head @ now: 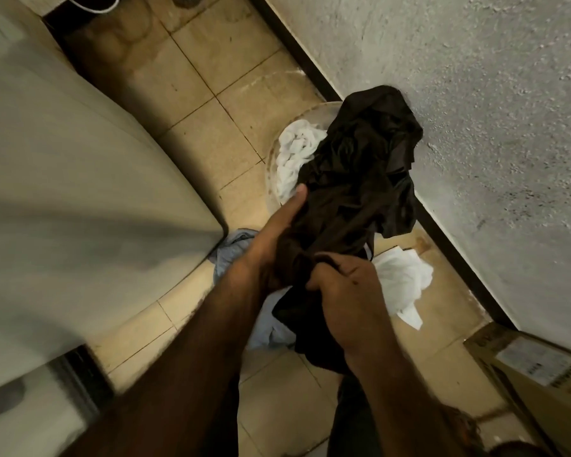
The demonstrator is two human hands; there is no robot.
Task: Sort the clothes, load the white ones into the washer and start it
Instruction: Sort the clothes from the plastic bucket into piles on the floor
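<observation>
Large pale appliance (63, 199) fills the left side, blurred, its rounded corner reaching toward the middle of the scene; whether it is the washer cannot be told from this angle. Rough white plastered wall (475, 94) takes the upper right, a dark skirting strip running along its foot. Between the two lies a beige tiled floor (195, 103), stained and scuffed. Dark brown garment (353, 192) is held up in the centre, bunched and creased, hanging over the basket — its far end rises against the wall, its near end trails below the hands. Right hand (346, 298) is clenched on a gathered fold of the dark garment, knuckles up. Left hand (277, 239) grasps the same garment from the left side, thumb pressed along the cloth, fingers hidden under it. Cardboard box (534, 380) with a printed label sits at the near right against the wall. Round translucent basket (271, 159) stands on the floor beside the skirting, partly covered by the dark garment. White cloth (294, 153) lies crumpled inside the basket. A second white piece (399, 282) lies on the floor just right of the hands. Light blue cloth (231, 245) lies on the floor beside the appliance's corner — partly behind the left forearm.
</observation>
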